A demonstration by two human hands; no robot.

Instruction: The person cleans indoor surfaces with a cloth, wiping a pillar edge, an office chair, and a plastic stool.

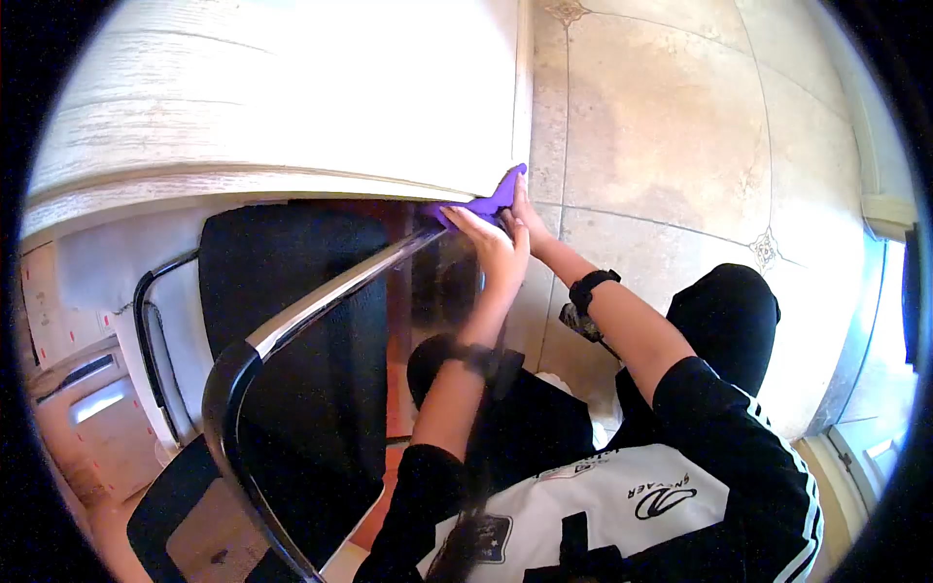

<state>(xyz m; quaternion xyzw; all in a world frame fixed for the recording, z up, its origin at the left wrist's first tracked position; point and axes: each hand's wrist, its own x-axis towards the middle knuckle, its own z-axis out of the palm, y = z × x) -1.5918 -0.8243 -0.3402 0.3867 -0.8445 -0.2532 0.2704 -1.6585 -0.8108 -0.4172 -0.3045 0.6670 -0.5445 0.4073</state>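
A purple cloth (494, 202) is folded around the corner of a whitish wood-grain table (292, 97). My left hand (494, 251) presses the cloth against the table's front edge, its fingers laid along it and its thumb near the corner. On the other side of the corner, my right hand (526, 216) grips the cloth's raised end against the side edge. The two hands are close together, almost touching. Part of the right fingers is hidden behind the cloth and the left hand.
A black-backed chair (292, 291) with a curved metal-and-black armrest (233, 379) stands at the left, close to my left forearm. Beige floor tiles (661, 126) lie to the right. Cardboard boxes (97, 408) are at the far left.
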